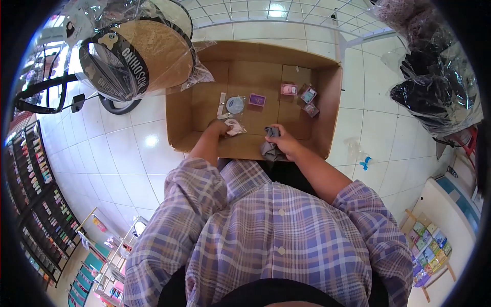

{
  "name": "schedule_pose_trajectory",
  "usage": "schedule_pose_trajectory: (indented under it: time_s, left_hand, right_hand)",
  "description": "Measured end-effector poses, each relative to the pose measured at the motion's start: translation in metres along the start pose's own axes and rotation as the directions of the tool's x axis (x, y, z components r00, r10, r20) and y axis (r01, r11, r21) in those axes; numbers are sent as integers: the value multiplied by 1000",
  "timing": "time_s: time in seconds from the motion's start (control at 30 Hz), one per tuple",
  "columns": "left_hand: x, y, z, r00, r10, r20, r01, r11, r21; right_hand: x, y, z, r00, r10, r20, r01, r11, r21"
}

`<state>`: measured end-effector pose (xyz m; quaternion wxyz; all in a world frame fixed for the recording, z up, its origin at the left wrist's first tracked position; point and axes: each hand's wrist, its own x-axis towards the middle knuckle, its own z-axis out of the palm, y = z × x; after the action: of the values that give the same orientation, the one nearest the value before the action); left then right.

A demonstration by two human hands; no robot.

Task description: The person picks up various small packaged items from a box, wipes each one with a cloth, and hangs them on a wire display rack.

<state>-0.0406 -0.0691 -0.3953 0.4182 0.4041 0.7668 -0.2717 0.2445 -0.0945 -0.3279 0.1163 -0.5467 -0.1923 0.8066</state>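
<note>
Cloth [270,146], grey, soft and crumpled, is clamped in the right hand [284,143] at the cardboard box's [327,102] near wall. Left hand [220,128] closes on a wrinkled pale wrapper [235,126] inside.

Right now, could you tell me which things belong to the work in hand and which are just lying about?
In hand:
open brown cardboard box
crumpled white packet, left hand
grey cloth, right hand

Lying about:
wrapped straw hat
black bagged goods

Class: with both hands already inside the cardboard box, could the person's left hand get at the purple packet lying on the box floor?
Probably yes. The left hand is inside the cardboard box, with open floor between it and the purple packet; its grip already holds a small white item.
</note>
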Motion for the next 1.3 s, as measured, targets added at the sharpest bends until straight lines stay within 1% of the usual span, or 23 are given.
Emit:
schedule_pose_trajectory:
  time_s: [0.07, 0.1, 0.17, 0.27, 0.3, 0.33, 0.4, 0.43, 0.47, 0.53, 0.67, 0.77, 0.83, 0.87, 0.93, 0.97, 1.03, 1.1, 1.13, 1.17, 1.2, 1.27, 1.3]
  left_hand:
    - [-5, -5, -16, 958, -39, 285, 69, 993, -96]
    - [-7, -7, -26, 957, -43, 287, 74, 992, -98]
    - [-10, -9, -44, 975, 102, 197, -146, 963, 227]
    - [-8, -4, -57, 973, 224, 61, -231, 955, 188]
    - [-4, -4, -58, 936, 350, 35, -349, 937, -25]
    - [18, -7, -47, 936, 350, 40, -350, 937, -24]
    - [59, -7, -20, 963, 244, -113, -268, 831, -488]
    - [65, 0, -12, 977, 122, -177, -200, 820, -537]
    - [71, 3, -6, 977, 128, -173, -202, 820, -536]
    - [78, 11, 7, 923, 36, -383, -216, 872, -439]
    - [25, 30, -7, 949, 22, -313, -159, 894, -419]
    - [-5, 33, -8, 949, 93, -301, -213, 894, -394]
    - [5, 21, 4, 930, 45, -364, -266, 766, -586]
    - [17, 12, 11, 929, 58, -365, -276, 765, -582]
    - [21, 5, 16, 968, 58, -244, -229, 598, -768]
    - [13, 6, 11, 988, 109, -113, -153, 494, -856]
    - [1, 16, 3, 994, 90, -61, -98, 507, -856]
    - [-45, 40, -20, 999, 31, 24, 7, 460, -888]
    - [-49, 33, -15, 993, 106, 45, -12, 485, -875]
    - [-39, 29, -15, 980, 194, 42, -63, 504, -861]
    - [-36, 28, -12, 981, 183, 59, -51, 546, -836]
    - [-50, 31, -24, 874, 443, -199, -486, 785, -385]
    - [-50, 29, -22, 829, 518, -208, -558, 782, -276]
  right_hand:
    - [5, 0, -10, 999, -41, -11, 41, 999, 15]
    - [6, -4, -13, 997, -67, -33, 68, 997, 35]
    - [11, -7, -17, 995, -91, -51, 93, 994, 54]
    - [17, -4, -20, 990, -89, -108, 98, 992, 80]
    - [18, -4, -19, 990, -72, -121, 84, 991, 102]
    - [18, -3, -18, 990, -52, -135, 69, 990, 126]
    - [21, -2, -16, 988, -45, -147, 56, 996, 73]
    - [22, -1, -15, 987, -41, -156, 44, 999, 19]
    - [23, 0, -15, 986, -39, -163, 43, 999, 20]
    - [20, -3, -15, 975, -102, -196, 82, 991, -105]
    - [20, -5, -24, 973, -102, -208, 94, 994, -50]
    - [19, -4, -36, 967, -82, -243, 107, 990, 90]
    - [15, -12, -43, 966, -45, -256, 88, 983, 159]
    - [15, -13, -48, 963, -50, -266, 96, 982, 162]
    - [17, -12, -56, 956, -89, -279, 98, 995, 19]
    - [19, -11, -60, 953, -91, -290, 103, 994, 24]
    - [24, -11, -65, 964, -144, -225, 88, 967, -239]
    - [17, -16, -63, 983, -81, -167, 43, 974, -221]
    - [9, -26, -59, 995, -26, -100, 4, 977, -212]
    - [21, -11, -54, 986, -82, -145, 58, 986, -159]
    - [52, 15, -57, 965, -170, -200, 149, 982, -119]
    - [25, -10, -42, 961, -232, -151, 201, 960, -196]
    - [0, -26, -34, 978, -206, -39, 203, 977, -70]
